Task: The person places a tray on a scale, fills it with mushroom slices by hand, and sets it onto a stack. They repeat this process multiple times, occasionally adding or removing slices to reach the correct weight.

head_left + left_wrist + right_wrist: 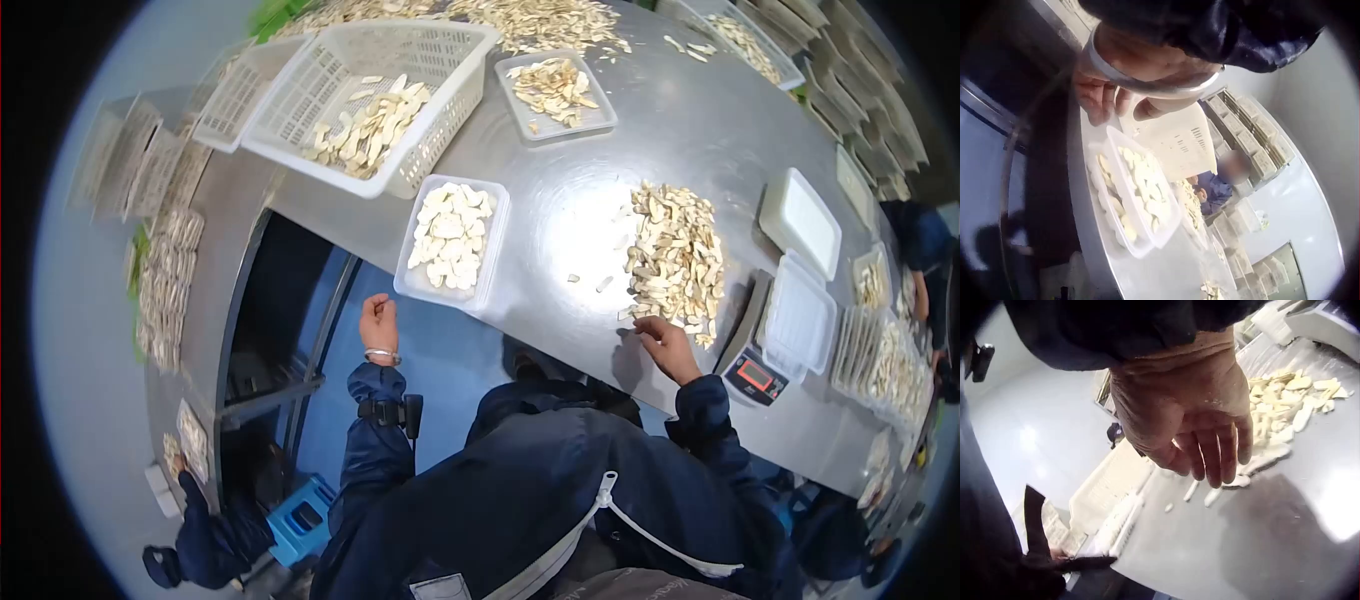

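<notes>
Pale slices (452, 236) lie spread in a clear plastic tray (487, 290) near the table's front edge. My left hand (379, 326) hangs empty beside that edge, fingers loosely curled; the left wrist view has the hand (1107, 94) beyond one end of the tray (1169, 232). At the near side of a loose heap of slices (676, 250) is my right hand (668, 348). In the right wrist view this hand (1194, 425) is empty, its fingers loosely extended beside the heap (1279, 403); whether the fingertips touch any slices I cannot tell.
A large white basket (285, 155) with slices stands at the back left, and a smaller tray (608, 120) of slices is right of it. A scale (755, 376), lidded containers (800, 222) and stacked trays are at the right. Other people work at both sides.
</notes>
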Demonstrator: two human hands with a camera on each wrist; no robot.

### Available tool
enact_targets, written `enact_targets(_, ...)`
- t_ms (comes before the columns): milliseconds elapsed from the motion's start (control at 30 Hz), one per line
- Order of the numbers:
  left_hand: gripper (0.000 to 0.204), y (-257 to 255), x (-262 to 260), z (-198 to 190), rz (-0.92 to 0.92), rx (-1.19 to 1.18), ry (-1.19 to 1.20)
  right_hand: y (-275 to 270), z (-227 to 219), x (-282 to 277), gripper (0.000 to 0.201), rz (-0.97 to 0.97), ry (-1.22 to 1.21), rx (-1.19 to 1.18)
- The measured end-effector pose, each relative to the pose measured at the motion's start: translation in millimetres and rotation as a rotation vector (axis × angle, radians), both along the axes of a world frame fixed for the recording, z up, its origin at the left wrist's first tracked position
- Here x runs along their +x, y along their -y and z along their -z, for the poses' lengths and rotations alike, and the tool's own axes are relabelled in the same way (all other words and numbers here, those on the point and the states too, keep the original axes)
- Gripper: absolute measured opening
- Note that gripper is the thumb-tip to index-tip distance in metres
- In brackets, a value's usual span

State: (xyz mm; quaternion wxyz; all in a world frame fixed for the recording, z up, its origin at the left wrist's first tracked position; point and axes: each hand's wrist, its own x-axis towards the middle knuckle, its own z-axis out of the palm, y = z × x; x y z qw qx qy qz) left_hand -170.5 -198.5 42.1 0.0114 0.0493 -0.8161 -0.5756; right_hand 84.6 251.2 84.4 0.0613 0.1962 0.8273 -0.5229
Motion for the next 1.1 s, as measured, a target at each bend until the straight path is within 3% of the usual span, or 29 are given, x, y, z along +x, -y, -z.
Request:
enact_targets(67,0.027,9,-24,21,0.009,-0.06,0.034,16,-18,-9,0.026,-0.051,-0.047,0.113)
enact_targets(167,0.034,-19,-30,-4,-0.021,-0.097,0.165,27,-27,-11,0.026,-0.099,-0.033,0.179)
enact_targets(267,0.026,-16,-39,23,0.074,0.024,0.135,27,-20,-3,0.027,-0.107,-0.068,0.147)
enact_targets(567,0.013,-17,-53,24,0.135,0.098,0.185,32,-25,-9,0.025,-0.017,-0.048,0.119)
enact_targets(733,0.011,-21,-41,1,0.155,0.148,0.14,41,-35,-22,0.027,-0.028,0.001,0.129)
enact_targets(867,0.009,-37,-28,-42,0.21,0.194,0.126,49,-48,-51,0.024,-0.045,-0.053,0.074)
enact_targets(967,0.007,-66,-15,-66,0.294,0.25,0.136,57,-59,-83,0.025,0.032,-0.004,-0.197)
enact_targets(1100,0.01,-110,1,-77,0.438,0.315,0.175,59,-66,-111,0.017,0.274,-0.09,-0.708)
